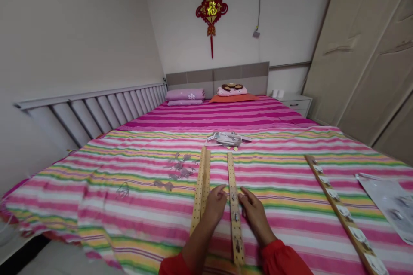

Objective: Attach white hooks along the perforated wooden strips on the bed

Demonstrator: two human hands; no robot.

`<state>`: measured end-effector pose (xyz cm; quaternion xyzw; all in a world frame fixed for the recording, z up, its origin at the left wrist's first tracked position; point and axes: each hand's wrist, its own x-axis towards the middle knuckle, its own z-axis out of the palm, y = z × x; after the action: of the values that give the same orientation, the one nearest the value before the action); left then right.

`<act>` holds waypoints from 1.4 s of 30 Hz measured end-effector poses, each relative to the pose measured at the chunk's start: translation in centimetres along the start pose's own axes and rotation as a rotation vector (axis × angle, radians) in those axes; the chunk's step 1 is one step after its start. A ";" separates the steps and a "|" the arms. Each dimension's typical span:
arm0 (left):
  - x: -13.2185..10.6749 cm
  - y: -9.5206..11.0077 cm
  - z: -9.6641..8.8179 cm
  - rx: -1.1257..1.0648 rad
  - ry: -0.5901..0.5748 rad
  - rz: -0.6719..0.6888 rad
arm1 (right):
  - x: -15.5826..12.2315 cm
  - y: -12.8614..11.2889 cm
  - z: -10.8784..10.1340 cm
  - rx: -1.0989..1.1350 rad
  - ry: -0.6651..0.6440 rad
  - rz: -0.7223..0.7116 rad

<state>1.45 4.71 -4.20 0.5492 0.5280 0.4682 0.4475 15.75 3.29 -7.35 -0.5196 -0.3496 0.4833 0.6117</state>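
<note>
Edging the bed, slatted rail (97,114): left of frame, beside the striped cloth (135,232).
Clear plastic scraps (185,173): loosely scattered left of centre; apparently set aside from the wooden parts.
Paired wooden strips (198,193): centre, lying side by side lengthwise, rows of small holes visible; likely kept within reach of the left hand.
Left hand (217,201): lower centre, between the pair and the single strip. Fingers curled, thumb near the index finger. Cannot tell whether anything is pinched or the strip is touched.
Single perforated strip (234,206): lower centre, between both hands, small metal fittings (235,216) along it; presumably placed there so either hand can reach it.
Plastic packet (227,139): beyond the strips' far ends.
Right hand (254,208): at the single strip's right edge. Narrow gap between index finger and thumb, nothing seen in it; contact with the edge unclear.
Far-right strip (351,223): right of frame, well apart, bearing white pieces (343,211) in a row.
Clear bag (382,189): right edge, flat, shiny contents.
</note>
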 end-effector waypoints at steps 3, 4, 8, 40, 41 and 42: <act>-0.7 0.7 -3.9 0.038 0.211 0.129 | -0.2 0.2 -0.2 0.072 -0.008 -0.005; -0.9 0.7 -5.6 0.078 0.293 0.161 | -0.2 0.2 -0.3 0.083 -0.011 -0.006; -1.6 -1.1 -12.7 0.276 0.585 0.217 | -0.2 0.3 -0.1 0.076 -0.016 -0.022; 1.0 2.3 -13.5 -0.972 0.474 -0.428 | -0.3 0.3 -0.1 0.075 -0.035 -0.054; 1.1 2.4 -13.2 -0.994 0.477 -0.460 | -0.3 0.3 -0.1 0.077 -0.036 -0.054; 1.1 2.4 -13.0 -1.013 0.478 -0.486 | -0.3 0.2 -0.1 0.077 -0.036 -0.053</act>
<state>-11.00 5.69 0.27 0.0115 0.4360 0.6558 0.6161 15.75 2.98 -7.59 -0.4775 -0.3556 0.4893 0.6374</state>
